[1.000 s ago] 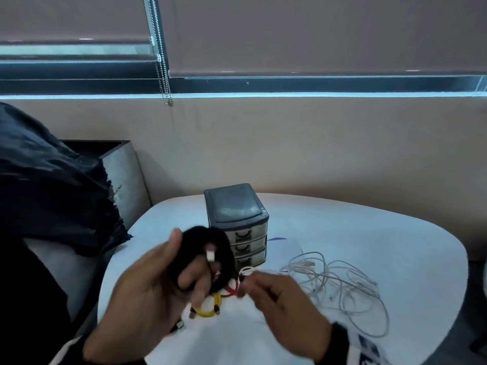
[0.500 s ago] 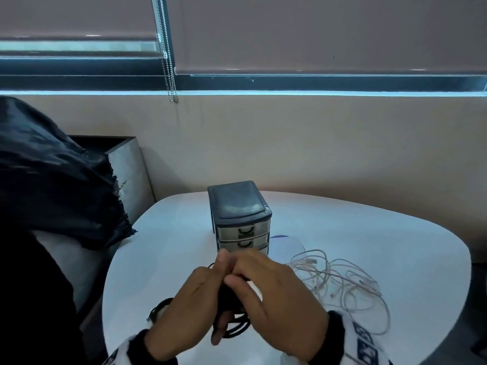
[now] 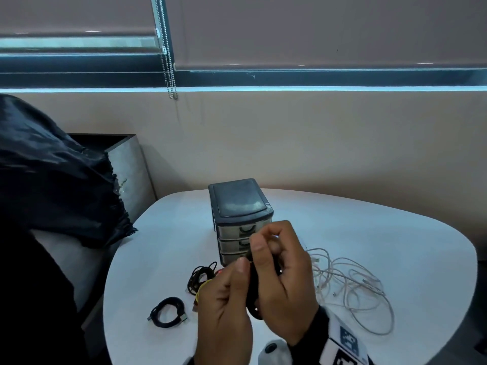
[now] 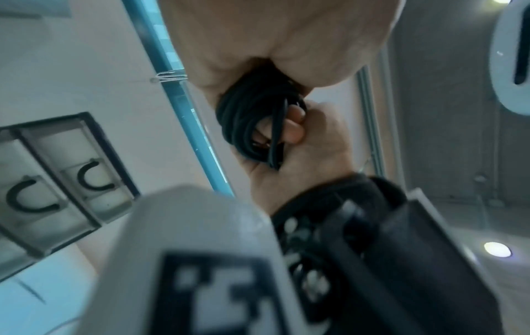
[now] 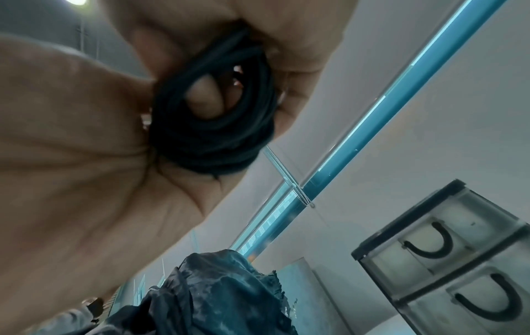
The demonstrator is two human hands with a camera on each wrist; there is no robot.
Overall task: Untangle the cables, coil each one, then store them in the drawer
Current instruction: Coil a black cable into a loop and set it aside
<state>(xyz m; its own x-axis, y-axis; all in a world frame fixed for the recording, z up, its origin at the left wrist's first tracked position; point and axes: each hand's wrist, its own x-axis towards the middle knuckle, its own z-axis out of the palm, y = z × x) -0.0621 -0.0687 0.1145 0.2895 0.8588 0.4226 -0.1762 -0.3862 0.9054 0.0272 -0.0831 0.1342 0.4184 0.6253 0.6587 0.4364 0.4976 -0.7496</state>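
Observation:
Both hands hold a coiled black cable (image 3: pixel 255 306) between them, just above the table and in front of the small drawer unit (image 3: pixel 241 204). My left hand (image 3: pixel 237 275) grips the coil (image 4: pixel 252 122) from the left. My right hand (image 3: pixel 266 241) curls round it (image 5: pixel 212 127) from the right, with fingertips poking through the loops. All three drawers (image 5: pixel 424 247) are shut. A tangle of black, yellow and red cables (image 3: pixel 201 280) lies left of my hands. A second, smaller black coil (image 3: pixel 168 312) rests near the front left.
A loose heap of white cables (image 3: pixel 350 288) spreads over the right half of the white table (image 3: pixel 163 246). A black bag (image 3: pixel 52 180) sits on a seat to the left. The wall and window blinds stand behind the table.
A second ago my left hand held the black coil up while my right pinched a red cable. The hands then closed together on the coil and now hold it in front of the drawers.

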